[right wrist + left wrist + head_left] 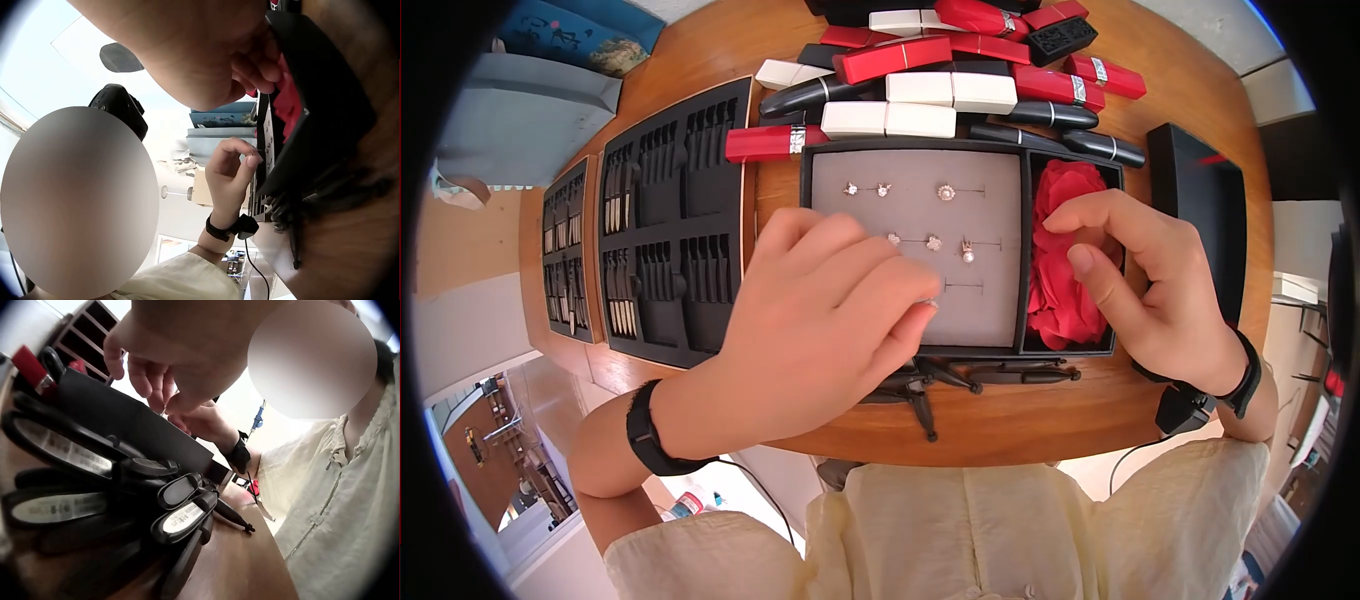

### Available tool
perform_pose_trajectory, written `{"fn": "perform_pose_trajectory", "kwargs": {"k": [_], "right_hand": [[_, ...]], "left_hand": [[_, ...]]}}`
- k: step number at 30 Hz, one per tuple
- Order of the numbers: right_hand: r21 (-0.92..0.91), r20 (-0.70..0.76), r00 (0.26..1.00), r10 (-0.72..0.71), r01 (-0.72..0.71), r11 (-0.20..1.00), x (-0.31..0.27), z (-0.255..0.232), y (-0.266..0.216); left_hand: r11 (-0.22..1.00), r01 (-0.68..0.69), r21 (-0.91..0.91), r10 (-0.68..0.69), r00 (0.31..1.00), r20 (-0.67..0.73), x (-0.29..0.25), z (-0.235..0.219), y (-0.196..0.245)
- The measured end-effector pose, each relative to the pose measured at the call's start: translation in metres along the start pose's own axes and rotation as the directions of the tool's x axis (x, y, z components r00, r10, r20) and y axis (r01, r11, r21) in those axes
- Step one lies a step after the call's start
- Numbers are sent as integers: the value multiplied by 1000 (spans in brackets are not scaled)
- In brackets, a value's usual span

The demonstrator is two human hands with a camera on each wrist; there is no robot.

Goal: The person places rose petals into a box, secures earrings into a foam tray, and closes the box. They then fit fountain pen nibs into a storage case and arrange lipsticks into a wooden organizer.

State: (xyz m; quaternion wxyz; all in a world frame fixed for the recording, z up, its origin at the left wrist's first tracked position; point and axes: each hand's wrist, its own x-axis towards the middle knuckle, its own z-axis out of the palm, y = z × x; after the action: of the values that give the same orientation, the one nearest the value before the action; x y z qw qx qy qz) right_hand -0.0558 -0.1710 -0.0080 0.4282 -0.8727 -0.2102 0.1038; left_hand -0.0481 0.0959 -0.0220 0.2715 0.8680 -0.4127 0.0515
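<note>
A black jewelry box (912, 350) lies on the table, its grey padded insert (910, 170) bearing several stud earrings, among them a round pearl one (946, 192) and a pearl drop (968, 254). Over the insert's lower part, my left hand (830, 300) pinches a small shiny earring (931, 305) between thumb and forefinger. A thin pin shows at those fingertips in the right wrist view. My right hand (1155, 270) hovers over the red fabric flower (1065, 300) in the side compartment, thumb and forefinger apart and holding nothing. The left hand hides the insert's lower left.
Lipstick boxes in red (895, 60) and white (950, 92) are piled behind the box with black tubes. Black slotted trays (665, 215) stand at left, a black lid (1200, 215) at right. Black pen-like clips (1030, 374) lie along the front.
</note>
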Motion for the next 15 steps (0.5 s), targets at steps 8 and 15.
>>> {"fn": "perform_pose_trajectory", "kwargs": {"k": [8, 15], "right_hand": [[2, -20, 999, -27, 27, 1000, -1, 2, 6], [-2, -15, 999, -44, 44, 999, -1, 3, 11]], "left_hand": [[999, 25, 43, -28, 997, 68, 10, 12, 1], [996, 29, 84, -40, 992, 124, 12, 10, 2]]}}
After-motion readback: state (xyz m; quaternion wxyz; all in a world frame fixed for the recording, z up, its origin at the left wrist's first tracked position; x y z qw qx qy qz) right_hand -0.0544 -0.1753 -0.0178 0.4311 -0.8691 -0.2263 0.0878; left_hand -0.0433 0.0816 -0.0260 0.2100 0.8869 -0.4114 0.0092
